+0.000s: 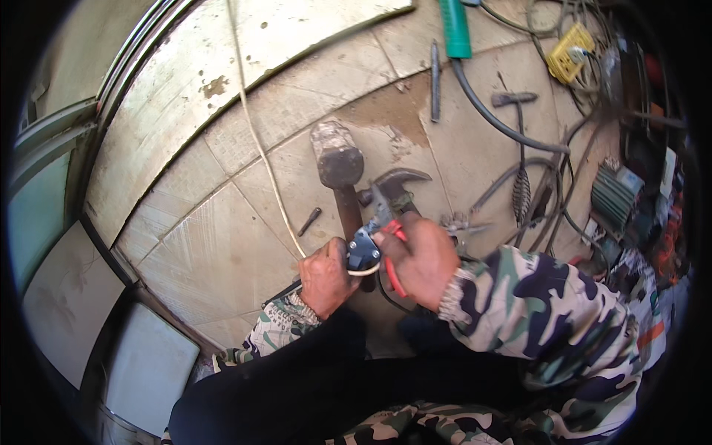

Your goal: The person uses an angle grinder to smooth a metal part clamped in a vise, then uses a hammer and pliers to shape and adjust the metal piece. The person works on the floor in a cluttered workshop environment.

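Note:
My left hand (326,280) is closed around a dark electrical fitting (363,254) with bright screws on its face. An off-white cable (258,144) runs down the floor to this hand and curves under the fitting. My right hand (424,258) grips red-handled pliers (396,276), their metal jaws pointing up and away beside the fitting. Whether the jaws touch it I cannot tell. Beneath and beyond my hands lie a sledgehammer (339,157) and a claw hammer (401,176), both partly covered. A small black piece (310,221) rests on the tiles beside my left hand.
A chisel (435,83), a green handle (455,31) on a thick cable and a spring-handled chipping hammer (521,194) lie farther off. Tangled cables, a yellow socket box (569,55) and a green motor (615,196) crowd the right. A pale sheet (185,104) spans the far left.

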`<action>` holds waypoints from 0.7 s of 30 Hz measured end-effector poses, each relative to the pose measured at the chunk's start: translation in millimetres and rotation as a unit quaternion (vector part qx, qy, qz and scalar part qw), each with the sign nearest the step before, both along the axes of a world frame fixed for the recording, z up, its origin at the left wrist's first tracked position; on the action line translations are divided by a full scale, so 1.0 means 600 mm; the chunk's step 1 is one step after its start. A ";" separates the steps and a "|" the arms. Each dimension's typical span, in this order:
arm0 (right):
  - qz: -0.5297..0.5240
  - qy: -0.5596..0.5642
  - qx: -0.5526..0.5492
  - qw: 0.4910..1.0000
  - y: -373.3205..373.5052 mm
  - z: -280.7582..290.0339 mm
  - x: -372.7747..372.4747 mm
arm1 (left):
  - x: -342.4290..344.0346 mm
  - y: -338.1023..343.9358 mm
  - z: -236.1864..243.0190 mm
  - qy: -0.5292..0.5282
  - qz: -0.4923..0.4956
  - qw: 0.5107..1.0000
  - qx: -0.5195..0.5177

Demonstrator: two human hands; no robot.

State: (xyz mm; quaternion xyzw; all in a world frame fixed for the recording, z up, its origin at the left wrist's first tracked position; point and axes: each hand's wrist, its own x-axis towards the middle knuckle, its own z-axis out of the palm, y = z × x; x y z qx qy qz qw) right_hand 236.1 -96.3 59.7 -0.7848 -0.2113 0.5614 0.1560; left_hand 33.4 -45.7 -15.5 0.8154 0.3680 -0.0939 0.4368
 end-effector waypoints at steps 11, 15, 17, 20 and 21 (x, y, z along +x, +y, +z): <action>0.293 0.001 0.027 0.956 -0.031 0.031 0.225 | -0.001 -0.006 0.006 0.019 0.015 0.999 0.030; 0.292 -0.163 0.136 0.932 -0.084 -0.037 0.189 | -0.002 -0.005 0.011 0.001 0.039 0.999 0.008; 0.267 -0.212 0.193 0.920 -0.097 -0.063 0.165 | -0.025 0.006 0.026 0.002 0.070 0.998 0.004; 0.254 -0.316 0.283 0.869 -0.122 -0.107 0.143 | -0.029 0.021 0.086 -0.036 0.113 0.992 0.045; 0.257 -0.330 0.284 0.863 -0.130 -0.117 0.141 | -0.034 0.026 0.106 -0.033 0.112 0.992 0.055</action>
